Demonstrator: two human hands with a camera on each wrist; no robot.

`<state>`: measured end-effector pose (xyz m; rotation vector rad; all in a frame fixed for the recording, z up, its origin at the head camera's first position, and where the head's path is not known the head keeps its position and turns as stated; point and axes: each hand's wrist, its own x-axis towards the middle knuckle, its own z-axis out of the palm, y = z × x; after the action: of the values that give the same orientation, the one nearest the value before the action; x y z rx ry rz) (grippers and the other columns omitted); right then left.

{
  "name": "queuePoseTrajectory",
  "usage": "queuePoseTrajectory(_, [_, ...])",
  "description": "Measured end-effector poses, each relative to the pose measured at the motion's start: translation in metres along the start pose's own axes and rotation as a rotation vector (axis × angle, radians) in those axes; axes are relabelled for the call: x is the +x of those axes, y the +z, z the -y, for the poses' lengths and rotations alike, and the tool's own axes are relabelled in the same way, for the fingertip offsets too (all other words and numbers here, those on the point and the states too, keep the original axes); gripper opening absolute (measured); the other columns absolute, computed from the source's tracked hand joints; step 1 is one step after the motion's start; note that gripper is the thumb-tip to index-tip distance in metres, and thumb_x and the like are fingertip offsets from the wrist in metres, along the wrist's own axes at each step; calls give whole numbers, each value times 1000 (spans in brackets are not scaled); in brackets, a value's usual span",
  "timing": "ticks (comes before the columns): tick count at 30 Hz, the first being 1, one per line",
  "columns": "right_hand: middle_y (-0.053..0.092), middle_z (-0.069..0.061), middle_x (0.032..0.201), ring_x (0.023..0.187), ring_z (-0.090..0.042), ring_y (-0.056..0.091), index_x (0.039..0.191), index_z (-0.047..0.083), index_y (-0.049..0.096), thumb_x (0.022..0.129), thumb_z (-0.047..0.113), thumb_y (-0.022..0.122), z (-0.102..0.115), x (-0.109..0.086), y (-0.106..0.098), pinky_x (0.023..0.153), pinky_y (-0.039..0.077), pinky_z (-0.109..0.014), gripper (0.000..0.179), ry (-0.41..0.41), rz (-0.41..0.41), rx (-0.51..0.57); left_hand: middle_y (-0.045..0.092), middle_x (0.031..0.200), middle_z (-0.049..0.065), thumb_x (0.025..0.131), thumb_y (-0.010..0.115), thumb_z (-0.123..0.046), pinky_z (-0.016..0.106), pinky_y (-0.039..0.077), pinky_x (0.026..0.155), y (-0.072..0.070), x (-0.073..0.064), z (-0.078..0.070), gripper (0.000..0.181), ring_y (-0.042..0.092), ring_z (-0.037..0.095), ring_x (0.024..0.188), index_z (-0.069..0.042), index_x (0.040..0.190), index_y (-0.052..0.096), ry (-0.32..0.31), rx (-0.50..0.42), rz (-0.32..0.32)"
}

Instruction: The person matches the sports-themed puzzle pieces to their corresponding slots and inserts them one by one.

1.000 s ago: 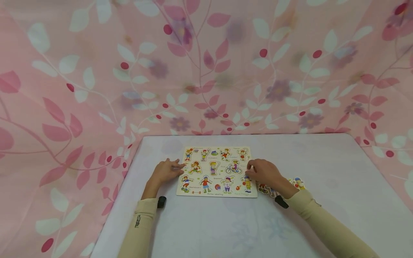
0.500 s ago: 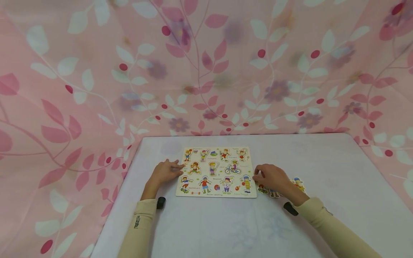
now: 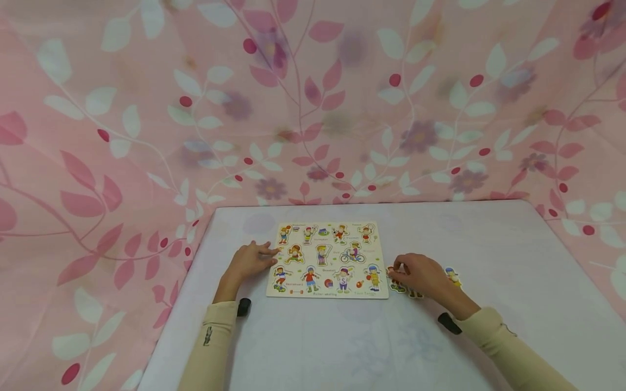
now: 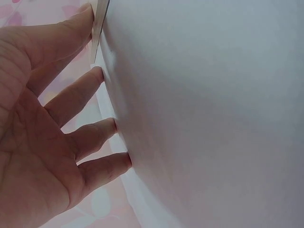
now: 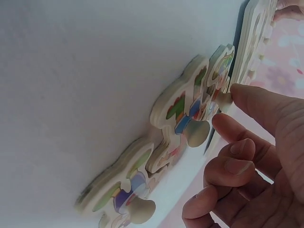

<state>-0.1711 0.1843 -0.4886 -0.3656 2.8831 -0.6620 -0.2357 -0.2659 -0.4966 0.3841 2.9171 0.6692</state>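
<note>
Both arms reaching forward over the white table, in tan sleeves. Left hand at the left edge of the puzzle board, fingers straight and spread, not gripping: thumb against the board's edge, three fingertips down on the table. Right hand low, just past the board's right edge, fingers bent. Thumb and pointer finger at a little wooden knob on the piece nearest the board. Cannot tell: real pinch or only a touch. Close by, on the table, a middle piece and an end piece, both with round knobs. Board flat, full of sporty kids. Readable there: "Roller-skating", "Baseball", and a big "S" on one shirt. Other words very tiny. On the left sleeve, a dark mark, too small to read.
</note>
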Motion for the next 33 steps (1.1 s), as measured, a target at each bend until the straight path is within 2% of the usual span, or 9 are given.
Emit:
queuePoseTrajectory(9, [52,3,68,61,-14,47,90,13,68,88,29,75,2,-3,0,53,37,-30,18,9,34,-11,56,138,9,88,74,-31,59,30,109,0,-1,0,34,33,53,134,-19,120,73,-12,-8,-1])
queuePoseTrajectory(25, [50,4,68,60,-13,45,92,12,69,89,26,73,3,-4,-9,51,36,-29,15,-49,-18,-23,56,138,9,89,74,-31,59,29,109,0,-1,0,34,34,54,134,-19,121,73,-7,1,1])
queuePoseTrajectory(33, [51,5,69,61,-12,46,91,13,69,89,28,74,17,4,-12,52,37,-29,16,-84,-17,-32,56,138,10,89,73,-32,59,29,109,0,1,2,35,33,54,134,-19,121,73,-2,-15,9])
